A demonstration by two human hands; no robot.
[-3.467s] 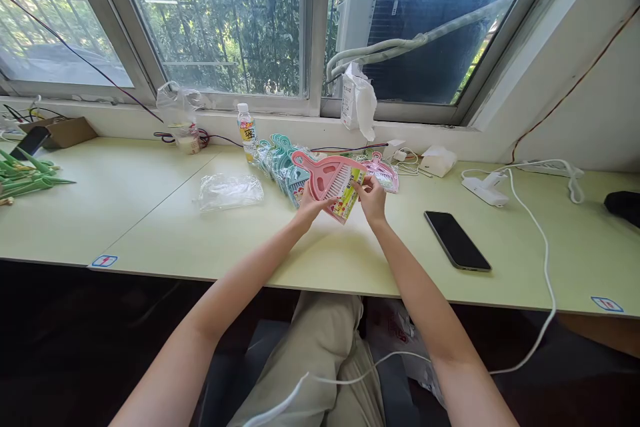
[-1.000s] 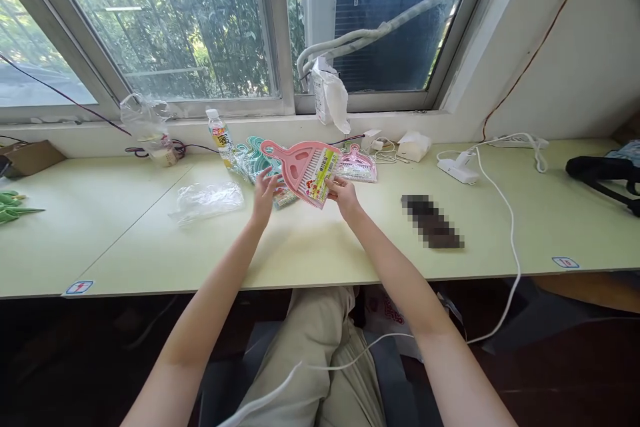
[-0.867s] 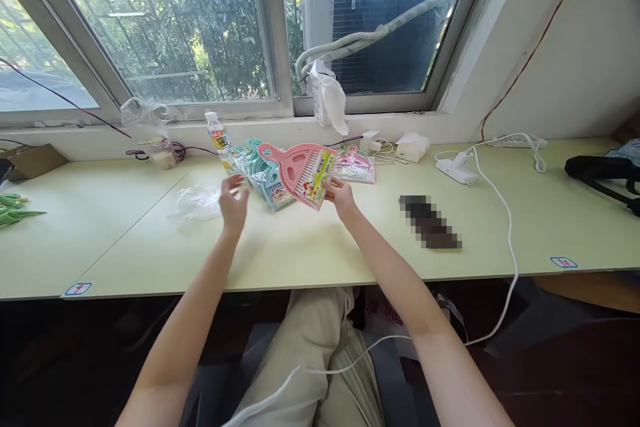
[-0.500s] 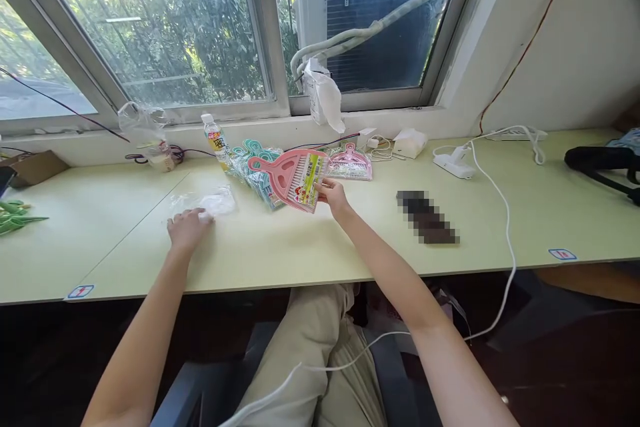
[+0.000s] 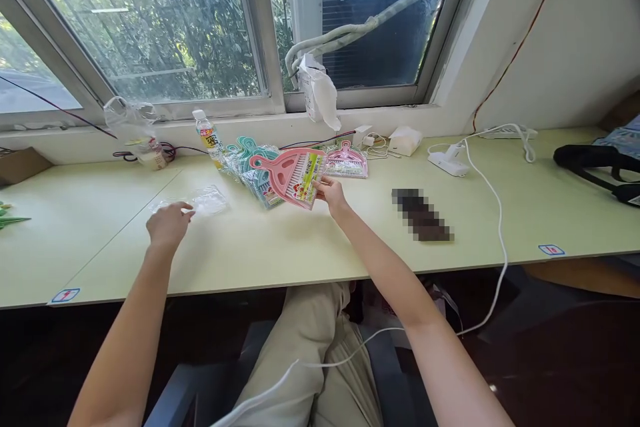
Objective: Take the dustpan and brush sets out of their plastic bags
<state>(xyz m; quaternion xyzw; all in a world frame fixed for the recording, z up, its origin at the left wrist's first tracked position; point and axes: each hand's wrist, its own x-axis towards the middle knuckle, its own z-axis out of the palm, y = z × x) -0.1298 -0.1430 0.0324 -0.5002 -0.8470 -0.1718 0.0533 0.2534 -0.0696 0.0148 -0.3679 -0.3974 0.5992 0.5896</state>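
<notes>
My right hand (image 5: 330, 195) grips the lower right edge of a pink dustpan and brush set (image 5: 293, 175), which has a yellow-green label and is raised over the table. Behind it lies a pile of teal dustpan sets (image 5: 255, 170) in clear wrapping, partly hidden by the pink one. Another pink dustpan set (image 5: 346, 161) rests flat farther back. Over the table at the left, my left hand (image 5: 171, 225) has its fingers curved and apart, with nothing seen in them. Just beyond those fingers lies a crumpled clear plastic bag (image 5: 210, 200).
A drink bottle (image 5: 207, 137) leans by the teal pile. A plastic bag with a cup (image 5: 150, 150) stands by the window. To the right are a pixelated dark object (image 5: 421, 215), a white power strip (image 5: 449, 163) with its cable, and a black strap (image 5: 595, 160).
My left hand has moved left and lifted off the clear plastic bag, its fingers opening. The pink dustpan set stays in my right hand, nearly still. The view has shifted slightly.
</notes>
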